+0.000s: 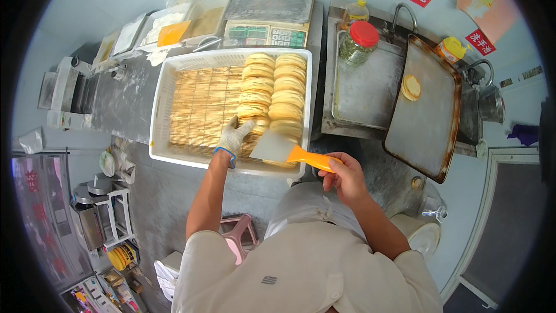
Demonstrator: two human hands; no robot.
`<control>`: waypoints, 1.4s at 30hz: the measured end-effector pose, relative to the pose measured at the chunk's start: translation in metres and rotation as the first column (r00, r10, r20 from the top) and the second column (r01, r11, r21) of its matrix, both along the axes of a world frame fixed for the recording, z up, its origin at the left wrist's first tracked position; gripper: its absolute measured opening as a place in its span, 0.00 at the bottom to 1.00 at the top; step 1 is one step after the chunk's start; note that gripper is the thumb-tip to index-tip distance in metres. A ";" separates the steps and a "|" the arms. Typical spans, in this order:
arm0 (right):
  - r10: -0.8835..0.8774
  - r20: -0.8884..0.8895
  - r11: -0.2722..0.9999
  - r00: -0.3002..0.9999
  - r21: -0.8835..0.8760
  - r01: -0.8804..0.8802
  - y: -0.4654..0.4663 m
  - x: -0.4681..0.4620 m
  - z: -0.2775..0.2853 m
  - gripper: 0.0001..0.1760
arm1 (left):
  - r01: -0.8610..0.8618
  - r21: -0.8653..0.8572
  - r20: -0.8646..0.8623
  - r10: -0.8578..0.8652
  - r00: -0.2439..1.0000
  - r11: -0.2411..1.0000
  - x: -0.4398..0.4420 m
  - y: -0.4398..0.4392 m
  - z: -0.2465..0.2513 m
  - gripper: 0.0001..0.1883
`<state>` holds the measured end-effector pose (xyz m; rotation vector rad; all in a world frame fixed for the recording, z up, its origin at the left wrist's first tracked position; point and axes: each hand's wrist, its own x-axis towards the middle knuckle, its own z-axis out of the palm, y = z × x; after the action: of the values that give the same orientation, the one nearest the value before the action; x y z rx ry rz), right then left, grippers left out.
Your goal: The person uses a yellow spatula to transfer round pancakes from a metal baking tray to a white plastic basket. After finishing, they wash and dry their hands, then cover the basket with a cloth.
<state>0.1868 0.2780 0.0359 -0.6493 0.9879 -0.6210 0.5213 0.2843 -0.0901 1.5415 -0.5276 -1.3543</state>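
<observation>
My left hand [234, 135] wears a knit glove with a blue cuff. Its fingertips touch the near end of a row of round flatbreads [255, 97]; whether they grip one is hard to make out. A second row of flatbreads [288, 96] stands alongside, both packed on edge in a white plastic crate [157, 108] lined with a bamboo mat [204, 104]. Bare, my right hand [345, 176] holds a wide scraper [313, 159] by its orange handle. The metal blade reaches over the crate's near right part and hides some flatbreads beneath.
A digital scale [269, 13] and flour tubs [167, 24] stand behind the crate. At right, a stained baking tray [428, 126] carries a few flatbreads [411, 87], propped over the sink unit. A red-lidded jar [359, 43] sits nearby. Below is a pink stool [238, 234].
</observation>
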 end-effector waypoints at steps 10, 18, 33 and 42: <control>-0.078 0.017 0.997 0.997 -0.020 0.078 -0.010 -0.019 0.004 0.14 | -0.178 0.004 -0.016 0.178 0.984 0.984 -0.006 0.011 0.016 0.49; -0.105 0.010 0.994 0.994 -0.015 0.105 -0.020 -0.039 0.006 0.14 | -0.171 -0.015 0.059 0.172 0.983 0.985 -0.007 0.022 0.005 0.51; -0.652 -0.036 0.748 0.757 -0.192 0.635 -0.088 -0.232 -0.019 0.16 | 0.158 -0.441 0.394 0.032 0.918 0.883 -0.151 -0.061 0.122 0.37; -0.566 -0.400 0.823 0.721 -0.323 0.467 -0.180 -0.415 -0.060 0.15 | 0.698 0.036 0.927 -0.284 0.244 0.716 -0.412 -0.247 0.118 0.45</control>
<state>-0.2283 0.0976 -0.0238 -0.7229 1.6253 -1.1049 0.1095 0.0378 0.0277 1.7007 -2.0514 -0.5787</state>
